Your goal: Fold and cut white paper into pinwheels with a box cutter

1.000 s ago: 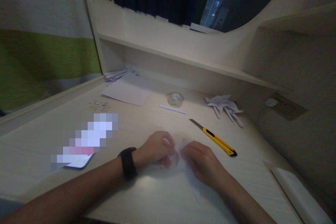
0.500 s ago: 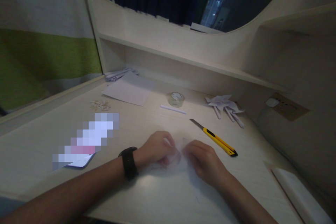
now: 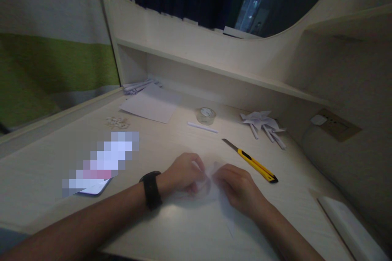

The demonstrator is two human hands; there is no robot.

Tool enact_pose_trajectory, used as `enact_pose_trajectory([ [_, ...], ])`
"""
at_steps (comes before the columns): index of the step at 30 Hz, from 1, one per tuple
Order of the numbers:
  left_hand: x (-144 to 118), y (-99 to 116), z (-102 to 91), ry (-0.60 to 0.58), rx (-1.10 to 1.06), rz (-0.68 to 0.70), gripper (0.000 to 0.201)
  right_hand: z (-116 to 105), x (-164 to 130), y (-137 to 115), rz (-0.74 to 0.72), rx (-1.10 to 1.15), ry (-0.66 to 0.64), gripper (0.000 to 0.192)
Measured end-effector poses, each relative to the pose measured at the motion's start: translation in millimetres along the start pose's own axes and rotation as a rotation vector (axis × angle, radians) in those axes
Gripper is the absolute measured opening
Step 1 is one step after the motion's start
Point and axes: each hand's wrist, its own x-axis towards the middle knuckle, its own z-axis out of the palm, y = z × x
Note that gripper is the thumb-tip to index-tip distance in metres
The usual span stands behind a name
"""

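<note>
Over the near middle of the desk, a thin white piece of paper (image 3: 212, 169) lies between my hands; it is blurred and its shape is hard to make out. My left hand (image 3: 183, 173), with a black watch (image 3: 151, 189) on the wrist, is closed on its left side. From the right, my right hand (image 3: 239, 185) pinches it with thumb and fingers. The fingertips of both hands are close together and partly smeared. To the right of my right hand is a yellow utility knife (image 3: 257, 166) with its blade out. A rolled white paper stick (image 3: 202, 127) lies beyond my hands.
A roll of clear tape (image 3: 206, 116) sits behind the stick. White paper pinwheels (image 3: 260, 121) lie back right, paper sheets (image 3: 151, 104) back left. Small pale pieces (image 3: 117, 122) lie beyond a phone (image 3: 96, 187) with a blurred screen. A white box-like object (image 3: 349, 224) stands right.
Both hands stay in almost the same place. The paper between them shifts slightly, and a pale edge shows more below my right hand.
</note>
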Motion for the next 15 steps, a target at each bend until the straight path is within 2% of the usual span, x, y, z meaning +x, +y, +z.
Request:
enact_pose_trajectory([
  [15,3.3,-5.3,0.9,-0.02,-0.011,0.029,0.016,3.4,-1.5,-2.1,-0.066,-0.085,-0.001,0.024],
])
